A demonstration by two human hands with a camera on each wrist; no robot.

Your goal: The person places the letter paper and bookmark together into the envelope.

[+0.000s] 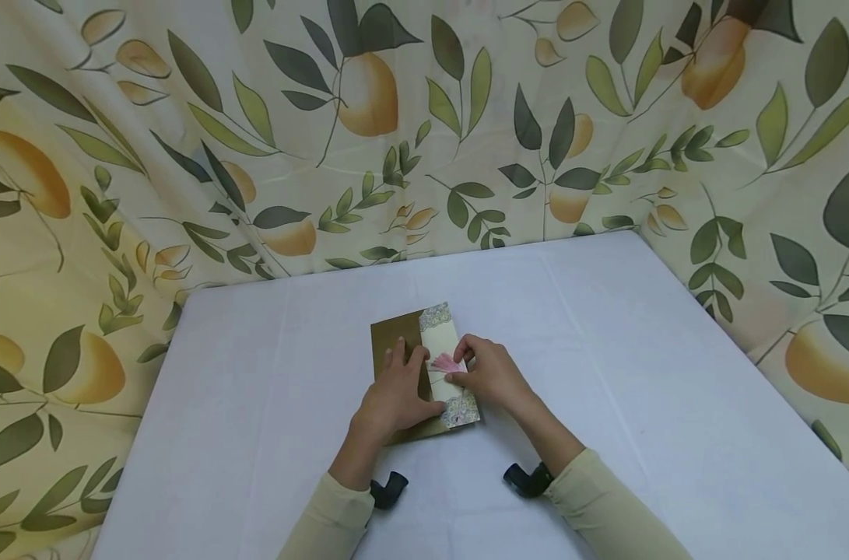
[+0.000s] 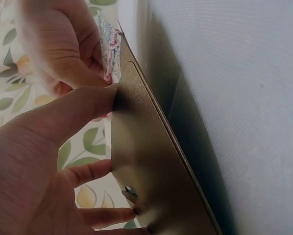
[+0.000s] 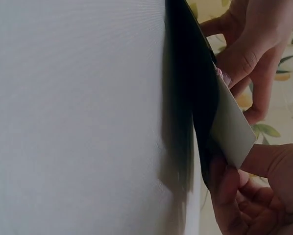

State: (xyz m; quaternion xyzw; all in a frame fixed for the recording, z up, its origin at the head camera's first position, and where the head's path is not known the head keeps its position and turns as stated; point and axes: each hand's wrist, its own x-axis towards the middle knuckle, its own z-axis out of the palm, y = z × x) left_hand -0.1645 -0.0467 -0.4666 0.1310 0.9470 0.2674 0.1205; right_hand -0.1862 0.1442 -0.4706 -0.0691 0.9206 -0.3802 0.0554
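A folded gold-brown card (image 1: 394, 334) sits on the white-covered table. Along its right side runs a cream flap (image 1: 436, 336) with patterned silvery ends and a pink tassel-like ornament (image 1: 445, 362) at its middle. My left hand (image 1: 396, 395) rests on the card, fingers spread and thumb near the flap's lower part. Its fingertips press the gold surface (image 2: 141, 132) in the left wrist view. At the right edge, my right hand (image 1: 492, 375) pinches the flap beside the ornament. The right wrist view shows the flap's pale underside (image 3: 232, 132) lifted, with thumb and fingers at its corner.
A white cloth (image 1: 221, 404) covers the table, whose far edge meets a curtain (image 1: 466, 155) printed with leaves and fruit. Black wrist devices (image 1: 389, 491) sit by both cuffs, close above the cloth.
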